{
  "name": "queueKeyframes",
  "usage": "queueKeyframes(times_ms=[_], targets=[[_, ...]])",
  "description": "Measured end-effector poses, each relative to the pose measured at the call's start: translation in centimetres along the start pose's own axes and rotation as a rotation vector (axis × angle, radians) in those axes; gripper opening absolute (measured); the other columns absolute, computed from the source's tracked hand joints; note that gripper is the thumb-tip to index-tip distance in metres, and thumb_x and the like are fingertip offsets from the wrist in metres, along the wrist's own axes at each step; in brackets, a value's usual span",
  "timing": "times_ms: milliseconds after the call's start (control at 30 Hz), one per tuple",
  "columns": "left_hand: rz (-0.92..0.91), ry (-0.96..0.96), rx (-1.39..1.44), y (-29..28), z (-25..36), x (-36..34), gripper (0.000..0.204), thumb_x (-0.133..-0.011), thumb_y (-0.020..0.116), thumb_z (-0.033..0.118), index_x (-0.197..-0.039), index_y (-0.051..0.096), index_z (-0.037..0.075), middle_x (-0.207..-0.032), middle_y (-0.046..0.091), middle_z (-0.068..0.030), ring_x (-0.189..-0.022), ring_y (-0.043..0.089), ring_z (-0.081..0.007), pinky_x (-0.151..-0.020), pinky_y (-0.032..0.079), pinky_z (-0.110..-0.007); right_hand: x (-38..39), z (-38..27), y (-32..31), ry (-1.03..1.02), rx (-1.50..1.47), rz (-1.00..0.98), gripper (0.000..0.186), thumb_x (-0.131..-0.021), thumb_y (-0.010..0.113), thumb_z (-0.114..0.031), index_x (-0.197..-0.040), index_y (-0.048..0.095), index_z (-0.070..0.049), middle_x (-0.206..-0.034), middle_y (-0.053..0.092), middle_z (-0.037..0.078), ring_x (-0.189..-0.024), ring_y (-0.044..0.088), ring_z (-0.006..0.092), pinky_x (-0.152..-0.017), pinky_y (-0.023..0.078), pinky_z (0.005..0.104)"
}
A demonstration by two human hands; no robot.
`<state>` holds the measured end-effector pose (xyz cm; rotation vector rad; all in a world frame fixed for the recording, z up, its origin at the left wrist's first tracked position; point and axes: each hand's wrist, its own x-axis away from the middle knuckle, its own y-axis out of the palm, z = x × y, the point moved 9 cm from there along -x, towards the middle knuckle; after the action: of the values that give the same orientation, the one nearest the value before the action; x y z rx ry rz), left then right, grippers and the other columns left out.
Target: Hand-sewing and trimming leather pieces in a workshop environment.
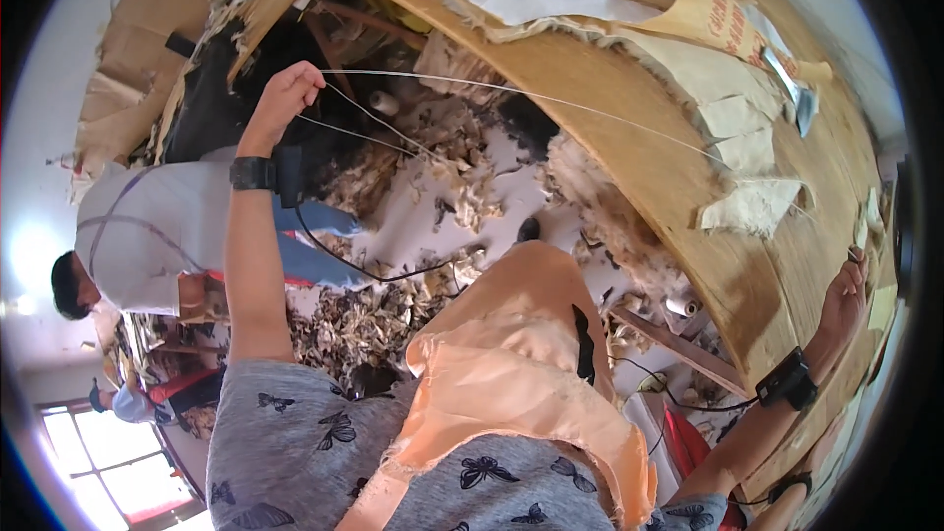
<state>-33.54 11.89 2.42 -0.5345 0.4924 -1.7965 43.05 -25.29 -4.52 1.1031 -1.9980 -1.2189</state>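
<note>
My left hand (287, 93) is raised at the upper left, its fingers pinched shut on a white thread (511, 90). From there the thread stretches right across the wooden table (678, 192) to a small pale piece of hide (752, 206) lying on it. Loose lengths of the thread also hang below the left hand. Over the table's right part, my right hand (844, 297) is closed, with a small dark tip showing at the fingers. What it holds cannot be made out. An orange apron (521, 374) covers my front.
Other pale hide pieces (737, 123) and a metal-bladed tool (795, 88) lie on the table. Scraps (374, 329) and fleece litter the floor, with thread spools (680, 306) below the table edge. A person in white (157, 236) bends at the left; others are farther back.
</note>
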Motion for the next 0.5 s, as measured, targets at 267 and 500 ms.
queueKeyframes(times_ms=[267,500], targets=[[-0.122,-0.085,-0.083,5.2,-6.0,-3.1,0.023,-0.093,0.047,0.020,-0.080,0.059,0.005,-0.060,0.046,0.0042,-0.057,0.042,-0.0044,-0.053,0.033,-0.020,-3.0,-0.1,-2.8,0.078,-0.009,0.045,0.025,-0.099,0.036,-0.004,-0.118,0.035,0.010,-0.101,0.047,0.012,-0.068,0.045,0.0110,-0.055,0.041,0.0215],[-0.234,-0.116,-0.039,8.1,-8.6,-7.9,0.025,-0.093,0.046,0.021,-0.080,0.060,0.006,-0.059,0.046,0.0047,-0.056,0.041,-0.0047,-0.053,0.033,-0.021,-3.3,-5.0,-5.3,-0.105,0.010,0.142,0.025,-0.098,0.037,-0.005,-0.119,0.039,0.010,-0.103,0.052,0.014,-0.067,0.046,0.0115,-0.054,0.040,0.0214]])
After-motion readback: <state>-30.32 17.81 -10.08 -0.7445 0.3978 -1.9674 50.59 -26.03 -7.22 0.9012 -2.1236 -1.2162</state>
